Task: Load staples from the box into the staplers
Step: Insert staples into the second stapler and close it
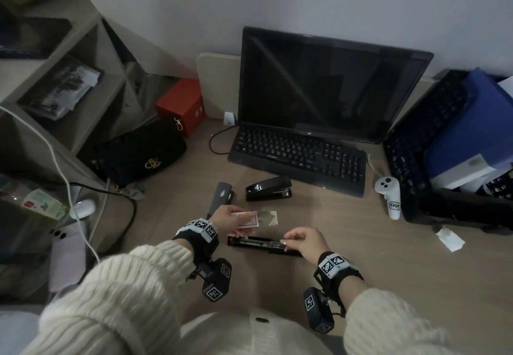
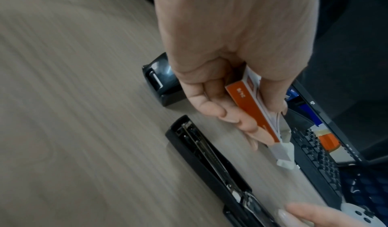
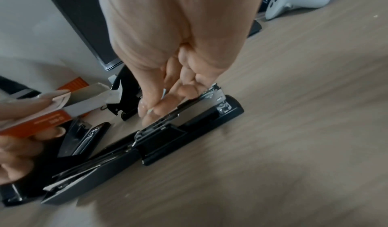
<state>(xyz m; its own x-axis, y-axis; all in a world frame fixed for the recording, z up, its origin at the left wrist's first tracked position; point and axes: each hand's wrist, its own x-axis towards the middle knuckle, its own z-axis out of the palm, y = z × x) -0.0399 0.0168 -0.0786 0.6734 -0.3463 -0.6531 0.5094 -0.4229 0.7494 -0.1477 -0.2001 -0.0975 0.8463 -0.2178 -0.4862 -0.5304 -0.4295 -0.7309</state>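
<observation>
My left hand point(image 1: 236, 222) grips an orange and white staple box point(image 1: 248, 220) just above the desk, with its inner tray point(image 1: 268, 217) slid out to the right. The box point(image 2: 252, 111) lies between the thumb and curled fingers. A black stapler point(image 1: 258, 244) lies unfolded flat in front of me, its metal magazine point(image 3: 184, 107) exposed. My right hand point(image 1: 287, 241) has its fingertips point(image 3: 153, 109) bunched on that magazine; whether a staple strip is between them cannot be made out. A grey stapler point(image 1: 220, 198) and a closed black stapler point(image 1: 268, 188) sit behind.
A keyboard point(image 1: 299, 154) and a dark monitor point(image 1: 319, 85) stand at the back. A white controller point(image 1: 388, 195) and a black crate point(image 1: 422, 143) are on the right, a crumpled paper scrap point(image 1: 449, 239) near them. A black bag point(image 1: 138, 154) and cables lie left.
</observation>
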